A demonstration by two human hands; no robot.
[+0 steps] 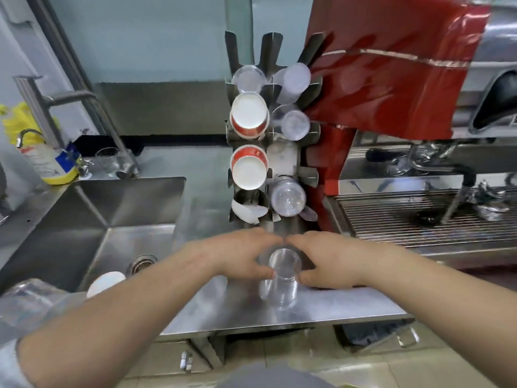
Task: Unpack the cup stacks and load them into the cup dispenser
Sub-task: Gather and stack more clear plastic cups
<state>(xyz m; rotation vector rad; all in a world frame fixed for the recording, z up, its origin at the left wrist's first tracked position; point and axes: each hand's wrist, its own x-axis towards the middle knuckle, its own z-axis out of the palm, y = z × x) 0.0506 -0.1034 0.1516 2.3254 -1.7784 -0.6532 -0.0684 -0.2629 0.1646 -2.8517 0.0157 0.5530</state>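
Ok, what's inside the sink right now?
The sink shows its drain and a white cup near the front corner. The left forearm and a plastic wrapper cover the near edge, so anything there is hidden.

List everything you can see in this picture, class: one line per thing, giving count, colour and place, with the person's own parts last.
Clear cup stack: one, see-through, on the counter between both hands.
Dispenser: one, steel, upright behind the hands.
Paper cups: two stacks showing, red and white, dispenser's left column.
Plastic cups: several stacks, clear, dispenser's right column.
Coffee machine: one, red and steel, right of the dispenser.
Drip grate: one, steel, under the machine.
Sink: one, steel, left.
Tap: one, steel, behind the sink.
Bottle: one, white and yellow, by the tap.
Glass: one, clear, beside the bottle.
Counter: one, steel, front.
Left hand: one, holds the clear stack.
Right hand: one, holds the same stack.
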